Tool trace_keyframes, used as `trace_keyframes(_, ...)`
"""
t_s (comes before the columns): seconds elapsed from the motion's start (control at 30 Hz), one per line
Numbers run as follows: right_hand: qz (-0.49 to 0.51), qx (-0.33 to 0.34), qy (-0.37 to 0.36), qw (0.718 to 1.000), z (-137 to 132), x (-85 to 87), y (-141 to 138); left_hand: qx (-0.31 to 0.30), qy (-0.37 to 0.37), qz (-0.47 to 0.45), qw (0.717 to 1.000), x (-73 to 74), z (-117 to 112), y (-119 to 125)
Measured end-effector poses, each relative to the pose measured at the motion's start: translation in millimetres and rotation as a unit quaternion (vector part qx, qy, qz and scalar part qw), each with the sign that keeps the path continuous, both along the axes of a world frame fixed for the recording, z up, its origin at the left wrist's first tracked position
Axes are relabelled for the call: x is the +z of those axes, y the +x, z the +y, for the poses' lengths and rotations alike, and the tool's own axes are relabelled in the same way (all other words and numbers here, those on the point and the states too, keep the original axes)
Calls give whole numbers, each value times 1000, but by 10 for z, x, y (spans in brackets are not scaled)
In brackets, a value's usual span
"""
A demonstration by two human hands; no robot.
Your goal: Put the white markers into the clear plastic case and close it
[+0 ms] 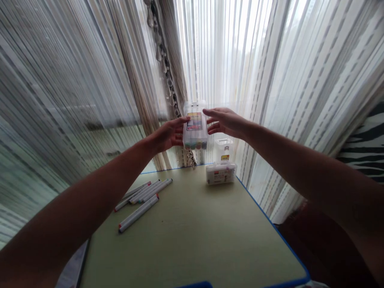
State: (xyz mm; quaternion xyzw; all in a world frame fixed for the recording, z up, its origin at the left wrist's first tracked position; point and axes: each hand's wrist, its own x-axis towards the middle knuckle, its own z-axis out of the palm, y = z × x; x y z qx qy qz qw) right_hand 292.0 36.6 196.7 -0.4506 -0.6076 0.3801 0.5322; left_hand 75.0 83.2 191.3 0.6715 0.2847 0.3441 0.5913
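Above the far edge of the table, a clear plastic marker case (195, 138) is held up in the air. Coloured round ends show along its bottom, and a printed label is on its front. My left hand (171, 134) grips its left side, thumb on the front by the label. At the case's right side is my right hand (225, 121), fingers spread, its thumb tip near the upper right edge. Whether those fingers press on the case is hard to see. White markers (138, 214) with coloured ends lie loose on the table at the left.
A light green table (192, 236) with a blue edge spans the front. At its far right corner sits a white labelled box (221, 174), with a clear handled container (224, 149) behind it. Striped string curtains (228, 64) hang close behind. Zebra-patterned fabric (364, 140) is at the right.
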Motion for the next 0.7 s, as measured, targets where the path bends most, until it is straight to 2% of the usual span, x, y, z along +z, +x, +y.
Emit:
trace_keyframes(0.1,-7,-18,-15,1000,5,21,-14,1,-11,-1,1000,18,3,31)
trace_keyframes(0.3,-9,-69,-29,997,114,30,-14,-17,0,29,999,-54,84,91)
trace_keyframes(0.53,-33,-57,-10,998,300,58,19,-24,38,49,998,-90,229,189)
trace_keyframes(0.7,-59,-43,12,997,349,48,73,-30,81,100,991,-138,351,236)
